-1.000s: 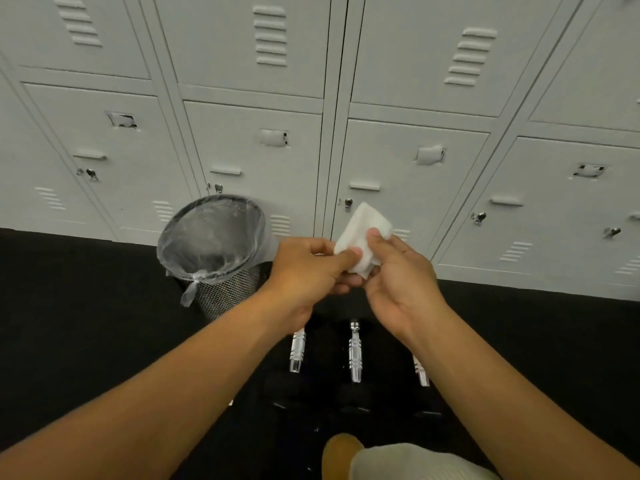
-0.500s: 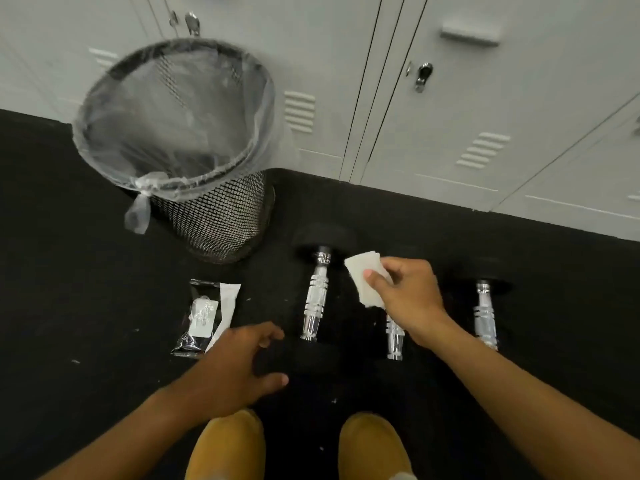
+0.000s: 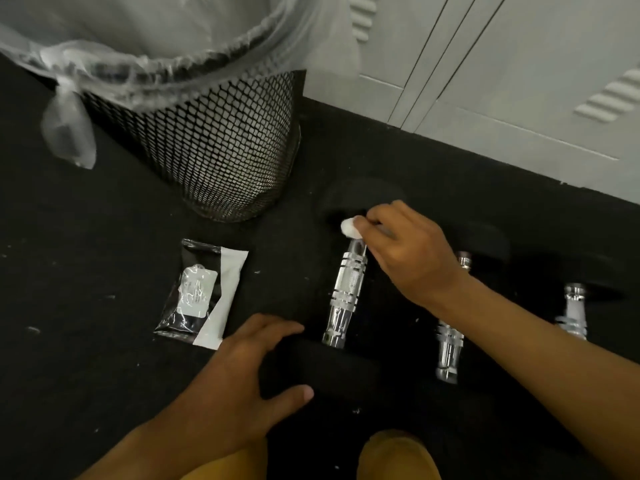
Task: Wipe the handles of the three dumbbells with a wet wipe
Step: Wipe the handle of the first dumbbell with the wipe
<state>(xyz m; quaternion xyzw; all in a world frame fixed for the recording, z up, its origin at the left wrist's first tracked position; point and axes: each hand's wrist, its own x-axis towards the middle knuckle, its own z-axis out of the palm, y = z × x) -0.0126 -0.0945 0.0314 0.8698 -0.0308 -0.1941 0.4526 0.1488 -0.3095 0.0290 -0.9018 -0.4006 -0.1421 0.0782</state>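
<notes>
Presently, on the black floor (image 3: 86, 258), three dumbbells lie side by side, handles running from 6 to 12 o'clock.

Left dumbbell (image 3: 348, 289): chrome handle fully in view, dark heads at both ends. The right hand (image 3: 403, 251) pinches a bunched white wet wipe (image 3: 350, 229) between thumb and fingers and presses it on the far end of this handle, just under the 12 o'clock head. The left hand (image 3: 242, 379) rests on the near head at 6 o'clock, thumb and fingers spread around its side.

Middle dumbbell (image 3: 448, 351): at 3 o'clock of the first, handle partly covered by the right forearm.

Right dumbbell (image 3: 573, 313): further toward 3 o'clock, only the far part of its handle showing above the forearm.

Wipe packet (image 3: 201, 292): black and white, flat on the floor at 9 o'clock of the left dumbbell, apart from it.

Mesh wastebasket (image 3: 221, 147): black wire, clear plastic liner knotted at the rim, standing at 11 o'clock of the left dumbbell.

Lockers (image 3: 502, 64): pale grey doors along the far edge, 12 to 2 o'clock.

Shoes (image 3: 398, 455): tan toes at the bottom edge, 6 o'clock.
</notes>
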